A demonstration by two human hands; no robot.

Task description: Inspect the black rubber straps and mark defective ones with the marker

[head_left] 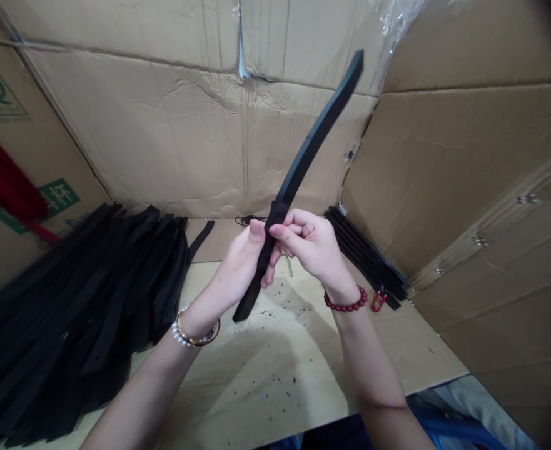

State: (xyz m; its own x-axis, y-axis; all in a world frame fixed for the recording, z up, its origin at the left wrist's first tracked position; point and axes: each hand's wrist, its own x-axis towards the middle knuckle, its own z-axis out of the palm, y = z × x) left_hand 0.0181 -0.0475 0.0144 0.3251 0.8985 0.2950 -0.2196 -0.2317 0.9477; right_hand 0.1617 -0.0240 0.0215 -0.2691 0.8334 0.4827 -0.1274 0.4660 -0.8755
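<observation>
A long, slightly curved black strip [309,142] is held up at a slant over the table, its upper end leaning to the right. My left hand [244,259] grips its lower part, thumb along the near face and fingers behind. Just above, my right hand [310,244] pinches the strip between thumb and curled fingers. The strip's lower end hangs free below my left hand. Whether anything small sits between my right fingertips is hidden. On the left lies a large heap of similar black strips [129,294].
A neat row of black strips [364,250] lies along the right wall, with a small red object [379,300] beside it. Dark crumbs dot the table [256,350]. Cardboard walls [162,125] enclose the back and sides. Something red [7,175] hangs at left.
</observation>
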